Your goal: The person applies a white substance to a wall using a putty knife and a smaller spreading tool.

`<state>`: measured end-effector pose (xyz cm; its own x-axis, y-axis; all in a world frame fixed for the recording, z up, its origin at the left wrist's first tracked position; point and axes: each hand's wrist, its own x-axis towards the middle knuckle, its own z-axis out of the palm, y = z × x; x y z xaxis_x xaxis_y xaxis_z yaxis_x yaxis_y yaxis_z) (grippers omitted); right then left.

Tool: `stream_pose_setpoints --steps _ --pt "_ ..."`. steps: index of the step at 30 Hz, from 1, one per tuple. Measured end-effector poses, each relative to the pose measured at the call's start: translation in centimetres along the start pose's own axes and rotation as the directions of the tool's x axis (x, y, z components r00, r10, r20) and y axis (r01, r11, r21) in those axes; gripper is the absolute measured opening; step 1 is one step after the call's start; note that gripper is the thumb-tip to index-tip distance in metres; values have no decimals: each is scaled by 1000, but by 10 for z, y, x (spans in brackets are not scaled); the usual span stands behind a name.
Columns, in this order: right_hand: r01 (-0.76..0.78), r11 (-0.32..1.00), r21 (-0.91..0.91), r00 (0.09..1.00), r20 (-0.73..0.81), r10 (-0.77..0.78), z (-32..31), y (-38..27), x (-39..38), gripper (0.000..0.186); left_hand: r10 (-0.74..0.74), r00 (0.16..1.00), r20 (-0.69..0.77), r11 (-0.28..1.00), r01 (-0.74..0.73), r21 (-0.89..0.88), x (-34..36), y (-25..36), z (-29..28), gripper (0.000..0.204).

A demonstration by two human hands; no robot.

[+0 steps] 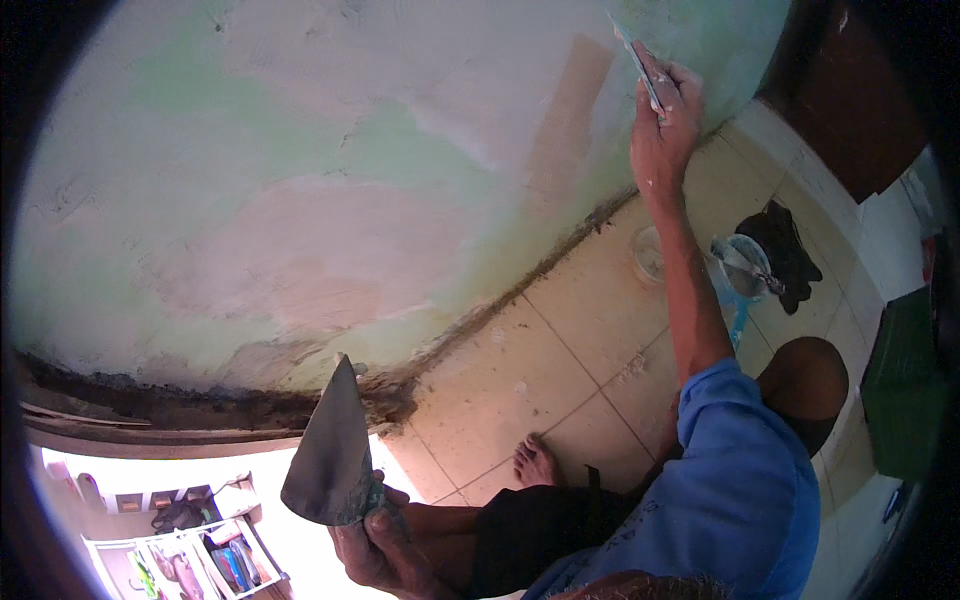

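Bordering beige floor tiles (585,310) stands a patchy green wall (360,180).

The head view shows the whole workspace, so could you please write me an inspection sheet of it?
Surface: wall patchy green and pinkish, with a dark, rough band along its base; tiled floor specked with debris.
Job's things: pointed trowel and thin flat blade, both in hand.
Clutter: blue-rimmed container, pale round tub and dark crumpled item on the floor.
Hands: left hand grips the trowel; right hand holds the blade near the wall, contact unclear.
Cables: nothing seen.
Surroundings: white shelving lower left; green box-like object far right.
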<state>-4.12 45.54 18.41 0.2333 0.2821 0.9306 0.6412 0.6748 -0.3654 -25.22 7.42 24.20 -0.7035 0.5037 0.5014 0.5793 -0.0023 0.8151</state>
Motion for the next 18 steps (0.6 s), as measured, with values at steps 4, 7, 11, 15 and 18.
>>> stream_pose_setpoints --steps 4,7,11,15,18 --pt "32 997 -75 996 87 -25 6 5 -9 59 40 998 58 997 -36 -64 0 -11 -1 40" --pt "11 999 -38 983 184 -4 6 -21 -31 65 56 992 110 998 -51 -44 1 -10 -2 40" --pt "15 999 49 957 288 -28 -7 -44 -73 74 -23 990 141 998 13 67 1 2 -2 42" --pt "-255 960 120 962 127 240 7 -54 -116 47 22 984 175 985 -51 166 0 3 -5 45" --pt "-322 947 2 947 -4 322 29 -89 -120 45 100 995 14 988 -101 114 -7 -9 3 47"
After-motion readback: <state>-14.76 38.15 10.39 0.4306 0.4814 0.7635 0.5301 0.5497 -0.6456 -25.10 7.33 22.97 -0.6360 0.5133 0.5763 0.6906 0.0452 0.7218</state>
